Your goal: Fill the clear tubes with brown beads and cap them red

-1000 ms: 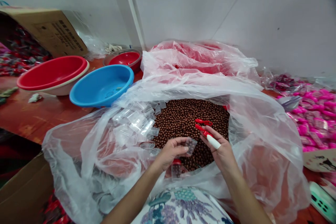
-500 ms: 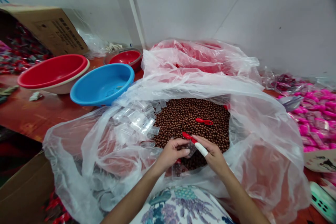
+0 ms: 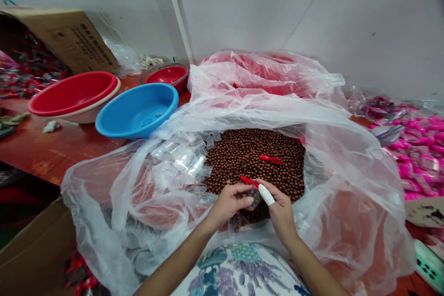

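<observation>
Many small brown beads (image 3: 239, 152) lie in an open clear plastic bag (image 3: 340, 222). Over their near edge, my left hand (image 3: 227, 203) pinches a small clear plastic case (image 3: 255, 198). My right hand (image 3: 277, 201), with a white cover on one finger, grips a red spoon-shaped piece (image 3: 248, 179) right above the case. A second red piece (image 3: 270, 159) rests on the beads. Left of the beads is a pile of empty clear cases (image 3: 178, 162). The lower part of the held case is partly hidden by my fingers.
A blue basin (image 3: 137, 111) and a red basin (image 3: 74, 95) stand at the left, near a cardboard box (image 3: 79, 41). Behind the beads is a bag of red pieces (image 3: 263, 74). Pink packets (image 3: 419, 157) are heaped at the right, with a green-and-white object (image 3: 430, 261) below.
The view has shifted slightly. My right hand's fingers have shifted a little on the red piece; both hands stay close together over the beads.
</observation>
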A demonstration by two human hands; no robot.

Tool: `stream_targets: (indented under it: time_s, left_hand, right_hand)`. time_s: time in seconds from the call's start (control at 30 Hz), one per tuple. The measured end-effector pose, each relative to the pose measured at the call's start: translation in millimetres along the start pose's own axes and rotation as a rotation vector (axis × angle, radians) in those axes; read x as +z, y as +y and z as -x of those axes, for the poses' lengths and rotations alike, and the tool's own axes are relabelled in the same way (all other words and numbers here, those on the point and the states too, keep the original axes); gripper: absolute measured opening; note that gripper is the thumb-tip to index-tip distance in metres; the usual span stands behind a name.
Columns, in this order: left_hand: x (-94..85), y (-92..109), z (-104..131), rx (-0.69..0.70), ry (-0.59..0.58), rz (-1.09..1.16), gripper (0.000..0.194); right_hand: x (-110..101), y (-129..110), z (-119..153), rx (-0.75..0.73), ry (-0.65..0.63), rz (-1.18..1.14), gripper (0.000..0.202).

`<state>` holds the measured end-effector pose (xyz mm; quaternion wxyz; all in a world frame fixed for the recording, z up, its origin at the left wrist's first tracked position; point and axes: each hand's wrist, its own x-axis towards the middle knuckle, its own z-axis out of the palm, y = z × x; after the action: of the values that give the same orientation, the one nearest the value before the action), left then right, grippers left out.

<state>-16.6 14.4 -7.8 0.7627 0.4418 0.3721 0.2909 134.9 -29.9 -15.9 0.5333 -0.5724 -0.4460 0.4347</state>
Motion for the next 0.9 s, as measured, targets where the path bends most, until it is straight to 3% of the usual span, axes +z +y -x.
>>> stream_targets:
  time_s: [0.17,0.3,0.33,0.4,0.5,0.67,0.9]
  left_hand:
    - [0.4,3.1,2.6,-0.006,0.05,0.052,0.037]
    - [4.5,2.0,5.1,-0.058,0.102,0.195,0.039]
    - [5.4,1.4,5.6,-0.073,0.112,0.215,0.04]
    - [6.6,0.7,6.5,-0.11,0.121,0.24,0.043]
    - [7.4,3.5,8.0,-0.141,0.097,0.245,0.045]
    - [7.3,13.1,9.1,-0.145,0.008,0.278,0.042]
    - [3.8,13.5,9.3,-0.161,-0.014,0.309,0.043]
  right_hand:
    - [-3.7,0.8,-4.0,-0.119,-0.115,0.109,0.033]
    - [-10.1,0.1,-7.5,-0.22,-0.261,0.262,0.075]
    - [-10.6,-0.3,-7.9,-0.219,-0.28,0.26,0.076]
    - [-9.9,-1.2,-8.5,-0.169,-0.283,0.189,0.058]
    - [-5.7,-2.6,-9.2,-0.019,-0.203,0.034,0.032]
    - [4.7,-4.1,-8.3,0.077,-0.012,-0.093,0.031]
    - [18.6,-2.4,-3.7,0.085,0.11,-0.176,0.031]
